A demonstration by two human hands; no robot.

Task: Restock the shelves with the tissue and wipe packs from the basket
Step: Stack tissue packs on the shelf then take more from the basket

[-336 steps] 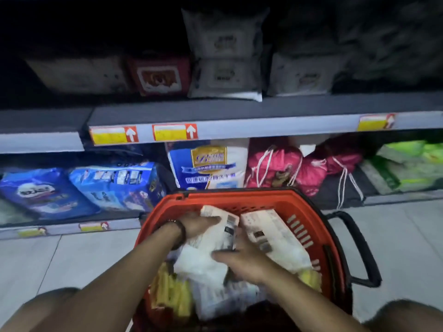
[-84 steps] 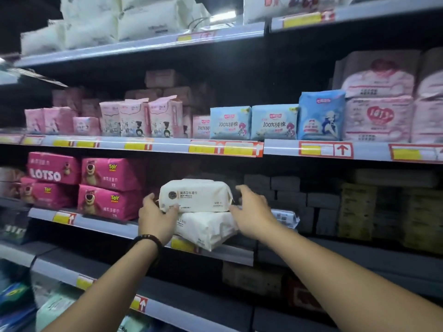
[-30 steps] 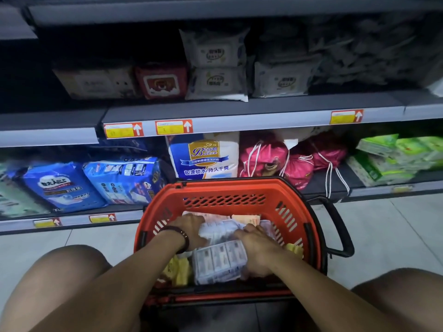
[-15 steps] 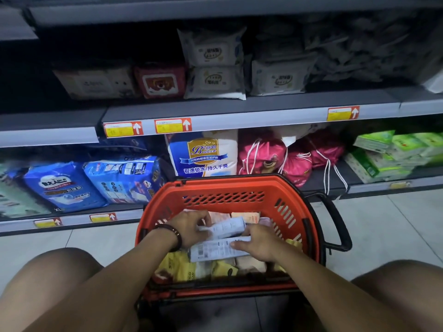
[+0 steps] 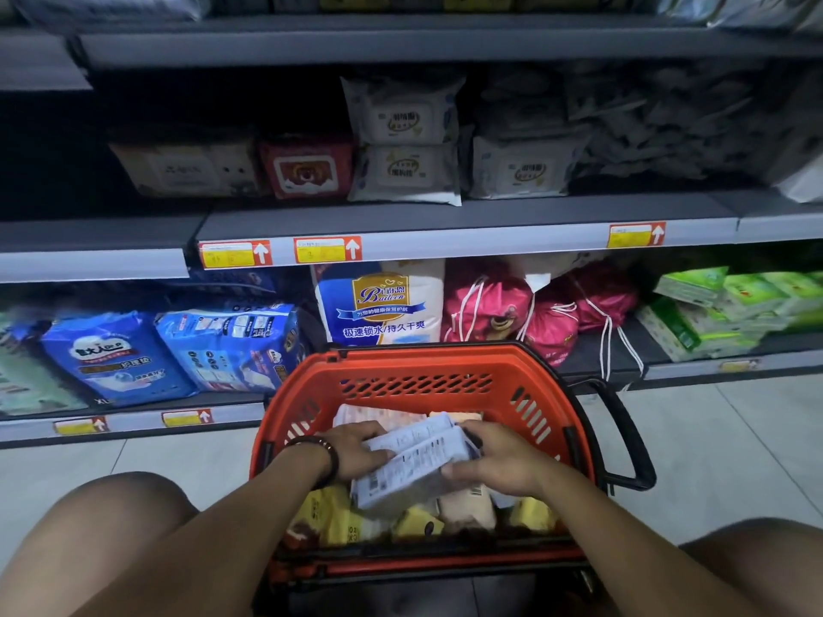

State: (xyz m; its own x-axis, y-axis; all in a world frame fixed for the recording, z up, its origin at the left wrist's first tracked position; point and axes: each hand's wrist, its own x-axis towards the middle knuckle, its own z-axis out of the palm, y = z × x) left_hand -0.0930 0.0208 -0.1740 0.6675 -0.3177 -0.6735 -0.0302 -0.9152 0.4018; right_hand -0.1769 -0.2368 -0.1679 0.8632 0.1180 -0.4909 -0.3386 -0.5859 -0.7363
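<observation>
now | your left hand (image 5: 356, 452) and right hand (image 5: 501, 463) each clamp an end of the white packs (image 5: 414, 465) | packs sit over the basket (image 5: 418, 376), long axis hand-to-hand, slanting | shelves lie ahead, lift clear first

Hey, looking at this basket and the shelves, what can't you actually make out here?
- Head view: basket floor, hidden by packs.
- Print on the pale pack held by left hand and right hand: too small and blurred.
- Price tags: washed out.
- Top shelf goods: cut off by the frame's upper edge.
</observation>
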